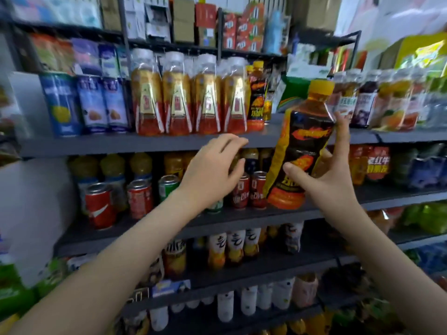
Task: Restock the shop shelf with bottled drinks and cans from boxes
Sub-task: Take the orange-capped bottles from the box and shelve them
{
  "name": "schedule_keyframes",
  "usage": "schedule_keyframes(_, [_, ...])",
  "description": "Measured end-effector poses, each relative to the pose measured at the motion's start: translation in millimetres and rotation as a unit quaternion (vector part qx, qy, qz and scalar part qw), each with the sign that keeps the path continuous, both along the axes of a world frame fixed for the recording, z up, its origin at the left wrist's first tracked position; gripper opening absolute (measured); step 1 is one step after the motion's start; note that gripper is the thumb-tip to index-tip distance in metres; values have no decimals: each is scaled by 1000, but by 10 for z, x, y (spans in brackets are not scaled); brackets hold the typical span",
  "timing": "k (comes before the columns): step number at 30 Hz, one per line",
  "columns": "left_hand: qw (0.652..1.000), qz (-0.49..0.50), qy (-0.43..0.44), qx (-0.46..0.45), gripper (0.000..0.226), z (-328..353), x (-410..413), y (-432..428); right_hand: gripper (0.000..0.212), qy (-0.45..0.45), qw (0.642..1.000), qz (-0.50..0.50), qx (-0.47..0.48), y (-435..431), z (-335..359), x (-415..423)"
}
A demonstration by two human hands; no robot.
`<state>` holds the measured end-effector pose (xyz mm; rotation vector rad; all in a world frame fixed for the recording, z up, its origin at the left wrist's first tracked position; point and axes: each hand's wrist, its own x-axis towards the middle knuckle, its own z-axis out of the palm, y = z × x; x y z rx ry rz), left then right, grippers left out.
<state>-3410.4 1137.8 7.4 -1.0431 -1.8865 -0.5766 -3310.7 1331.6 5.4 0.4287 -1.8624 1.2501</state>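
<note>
Bottle axis: the bottle [302, 146] stands nearly upright, long axis vertical. Its yellow cap points up and leans slightly right, and its orange base sits lower left.
Bottle place: held in the air in front of the grey shelf [121, 143], its cap level with the drinks on that board and its base down by the can row below.
Right hand: the right hand [324, 180] grips the bottle's lower half from the right, thumb across the front label, fingers wrapped behind.
Left hand: the left hand [212, 165] is just left of the bottle and apart from it, with loosely curved fingers holding nothing. Whether it touches the shelf stock cannot be told.
Label: black wrap with orange flame shapes and a yellow side band; its writing is too blurred to read.
Matching stock: two same-label bottles [256, 102] stand on the shelf beside gold-and-red bottles [176, 100].
Below: red cans [99, 204], lettering unreadable.
</note>
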Motion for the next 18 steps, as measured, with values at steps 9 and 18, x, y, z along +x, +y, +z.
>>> schedule_keyframes(9, [974,190,116,-44,59,589,-1218,383,99,70,995,-57,49,425,743,-1226])
schedule_keyframes(18, [952,289,26,-94,88,599,-1644,500,104,-43,994,-22,93,593,831,-2173])
